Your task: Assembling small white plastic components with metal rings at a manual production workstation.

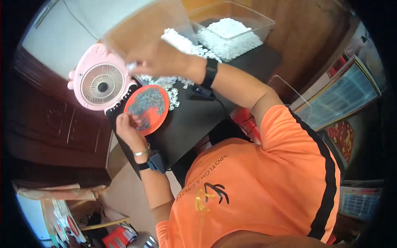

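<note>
My left hand (128,131) is at the near-left rim of a round orange plate (155,120), its fingers curled in over the plate. Small grey metal pins (144,101), like nails, lie spread over the plate. Whether a pin is between those fingers is too small to tell. My right hand (159,62) is raised beyond the plate, blurred, its fingertips closed on a small white plastic piece (131,66). Under and beside it, many similar white plastic pieces (173,98) lie on the dark table (186,128), some in short rows next to the plate.
A pink fan (102,78) stands left of the plate. At the back, a clear plastic bin (264,25) holds a heap of white pieces, with another clear panel or container (144,25) beside it. A small black device (200,93) with a cable lies on the table.
</note>
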A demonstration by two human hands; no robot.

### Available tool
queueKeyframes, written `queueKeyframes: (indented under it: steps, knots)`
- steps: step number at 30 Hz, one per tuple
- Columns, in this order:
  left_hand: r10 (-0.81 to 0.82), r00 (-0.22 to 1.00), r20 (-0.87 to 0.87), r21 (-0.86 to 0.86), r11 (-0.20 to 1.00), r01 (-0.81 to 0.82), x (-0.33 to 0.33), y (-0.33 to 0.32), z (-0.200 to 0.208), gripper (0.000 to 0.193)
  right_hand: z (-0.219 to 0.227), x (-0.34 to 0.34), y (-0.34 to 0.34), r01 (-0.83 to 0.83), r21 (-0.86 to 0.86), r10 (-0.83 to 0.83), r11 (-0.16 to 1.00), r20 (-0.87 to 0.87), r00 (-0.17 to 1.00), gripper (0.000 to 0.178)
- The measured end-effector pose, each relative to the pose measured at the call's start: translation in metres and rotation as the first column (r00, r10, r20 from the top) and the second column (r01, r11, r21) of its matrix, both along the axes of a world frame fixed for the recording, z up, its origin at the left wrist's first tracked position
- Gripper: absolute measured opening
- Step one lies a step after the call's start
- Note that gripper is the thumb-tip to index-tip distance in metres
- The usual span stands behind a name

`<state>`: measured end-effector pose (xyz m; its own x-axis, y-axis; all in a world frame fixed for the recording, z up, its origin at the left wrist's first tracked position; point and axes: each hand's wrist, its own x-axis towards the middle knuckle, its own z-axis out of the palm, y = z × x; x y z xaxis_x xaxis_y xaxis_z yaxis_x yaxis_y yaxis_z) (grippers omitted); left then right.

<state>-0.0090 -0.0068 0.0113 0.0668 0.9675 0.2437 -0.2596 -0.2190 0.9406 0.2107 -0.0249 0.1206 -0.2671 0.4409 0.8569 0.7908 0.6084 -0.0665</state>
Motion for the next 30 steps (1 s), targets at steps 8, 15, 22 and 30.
queueKeyframes:
  steps: [8,15,22,30]
  knots:
    - [-0.032,0.996,0.086,0.209,0.978,0.014,-0.034,-0.061,0.068,0.016,0.048,0.181,-0.050,0.651,0.174,-0.664,0.738,0.018,0.748,0.035]
    - [0.238,0.971,0.017,0.148,0.960,-0.238,-0.172,-0.129,-0.011,0.019,-0.012,0.103,-0.182,0.252,-0.464,-0.396,0.849,-0.244,0.885,0.025]
    - [0.017,0.969,-0.246,-0.642,0.746,-0.176,-0.318,-0.175,-0.270,0.024,-0.188,0.034,-0.296,-0.066,-0.912,-0.496,0.405,-0.280,0.822,0.021]
    - [-0.230,0.972,0.051,-0.933,0.335,0.128,-0.379,-0.275,-0.440,0.019,-0.452,0.130,-0.368,0.074,-0.994,-0.197,-0.075,0.088,0.977,0.030]
